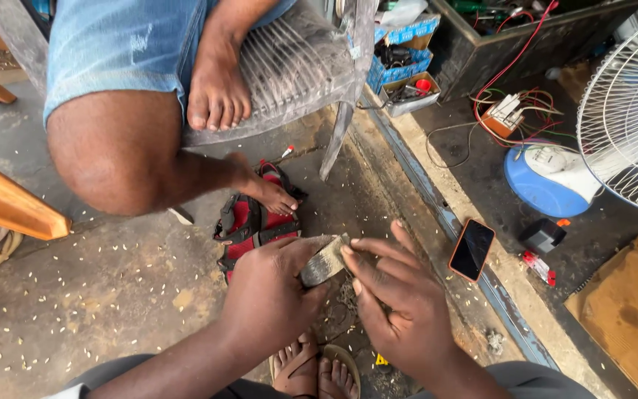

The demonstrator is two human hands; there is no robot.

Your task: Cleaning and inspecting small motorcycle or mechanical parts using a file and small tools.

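Hands [334, 295] pinch metal strip [324, 262] above open floor [112, 295].

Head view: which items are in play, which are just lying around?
In hand:
- grey flat piece, held by left hand and right hand

Lying about:
- phone
- red sandals
- fan
- cardboard box

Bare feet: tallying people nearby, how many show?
4. One foot rests on the grey plastic chair, one on the red-and-black sandals, two sandalled feet lie below the hands; others may be hidden.
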